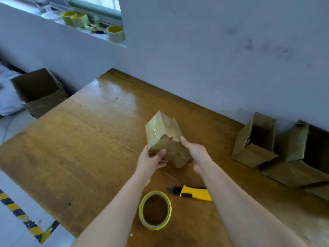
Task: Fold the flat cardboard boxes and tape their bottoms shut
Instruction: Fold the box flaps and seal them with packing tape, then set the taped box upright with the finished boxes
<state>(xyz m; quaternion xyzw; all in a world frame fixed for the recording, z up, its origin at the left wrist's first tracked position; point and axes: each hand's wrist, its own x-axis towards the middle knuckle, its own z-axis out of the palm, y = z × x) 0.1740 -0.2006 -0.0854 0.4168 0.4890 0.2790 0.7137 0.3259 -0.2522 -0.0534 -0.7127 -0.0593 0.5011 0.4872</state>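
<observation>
The cardboard box (166, 138), its bottom seam taped, is held above the wooden table (85, 139), the left hand (153, 158) and right hand (195, 151) each curled round a side. Press the tape ends flat before setting it by the finished boxes (254, 145); tape roll (155, 210) and knife (193, 192) lie near.

This is a plain packing workroom. A worn brown wooden table (89, 148) stands against a bare grey wall (213, 50). On it are folded brown cardboard boxes (252, 145), a yellow-rimmed roll of clear tape (141, 213) and a yellow utility knife (195, 193). Spare yellow-cored tape rolls (115, 33) sit on the windowsill (105, 37), and black-and-yellow hazard tape (19, 213) marks the pale floor (10, 232).
</observation>
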